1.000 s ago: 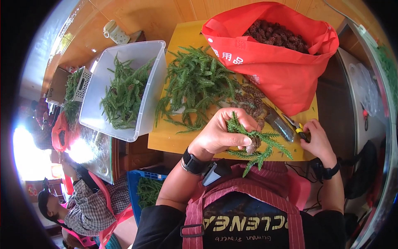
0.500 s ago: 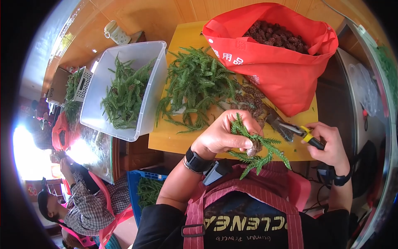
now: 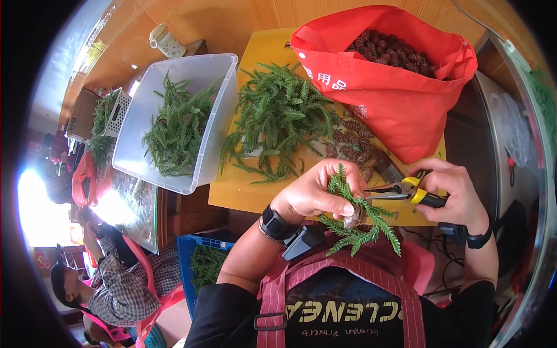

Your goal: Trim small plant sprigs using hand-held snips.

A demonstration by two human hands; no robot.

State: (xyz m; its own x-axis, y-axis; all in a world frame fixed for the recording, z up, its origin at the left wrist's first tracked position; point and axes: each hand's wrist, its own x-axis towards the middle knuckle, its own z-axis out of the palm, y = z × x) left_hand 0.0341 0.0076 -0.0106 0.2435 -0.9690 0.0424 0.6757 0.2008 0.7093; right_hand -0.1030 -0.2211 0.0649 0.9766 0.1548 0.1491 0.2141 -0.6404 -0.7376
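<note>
Between the thumb and fingers of my left hand (image 3: 310,194) is a green artificial fir sprig (image 3: 377,226), its several needled branches spreading to the right and down. A brownish pine cone (image 3: 355,217) is pinched at the sprig's base, partly covered by the thumb and needles. My right hand (image 3: 458,188) grips long-nose pliers (image 3: 419,192) with yellow and black handles. Their jaws point left and reach the top of the sprig beside my left fingertips; whether they bite on anything is too small to tell. Loose pine cones (image 3: 353,142) lie on the table beyond my hands.
A heap of green sprigs (image 3: 281,113) covers part of the yellow table (image 3: 232,194). To its left stands a clear plastic bin (image 3: 216,124) with more sprigs. A red bag (image 3: 400,110) of pine cones fills the far right. At left, another person (image 3: 116,278) sits on a pink chair.
My right hand has brought the pliers left, up to the sprig in my left hand. The sprig has tipped slightly, and the whole view has shifted a little.
</note>
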